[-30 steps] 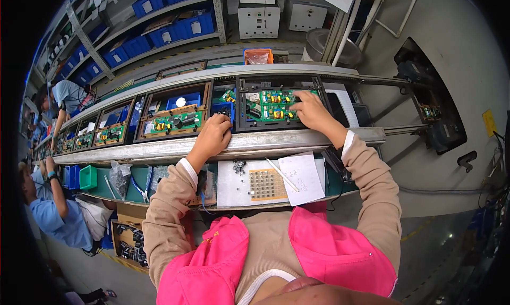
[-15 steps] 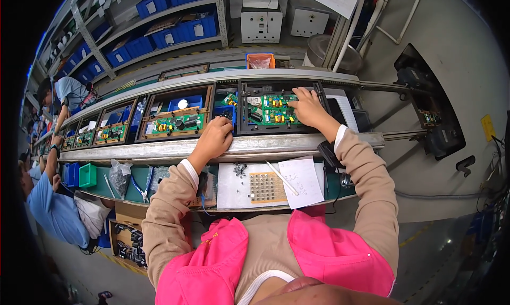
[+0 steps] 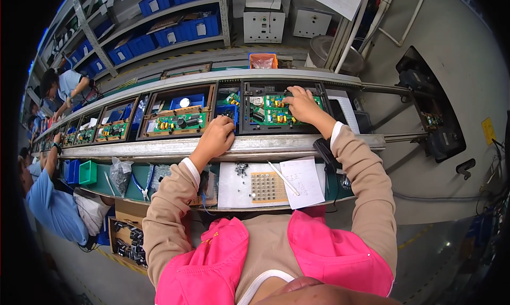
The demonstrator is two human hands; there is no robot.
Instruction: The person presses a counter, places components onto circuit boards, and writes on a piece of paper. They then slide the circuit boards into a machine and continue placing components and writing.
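My right hand (image 3: 304,105) reaches over a green circuit board (image 3: 276,116) in a black frame (image 3: 276,130), its fingers apart and its thumb close to the board's upper parts. Yellow and dark components stand on the board. My left hand (image 3: 218,136) rests by the conveyor's near rail with curled fingers, beside a small blue bin (image 3: 227,109) of dark parts. Whatever its fingertips hold is hidden. Left of that hand, another green board (image 3: 180,123) sits in a brown frame.
On the near bench lie a tan grid board (image 3: 264,187) with small parts, a paper sheet (image 3: 305,191), a white pen (image 3: 281,176), pliers (image 3: 143,188) and a green bin (image 3: 87,173). A co-worker in blue (image 3: 56,206) is at the left. Metal rails (image 3: 255,145) run along the conveyor.
My right hand has shifted slightly left over the board, while my left hand stays nearly where it was. At the far left, a co-worker has moved an arm.
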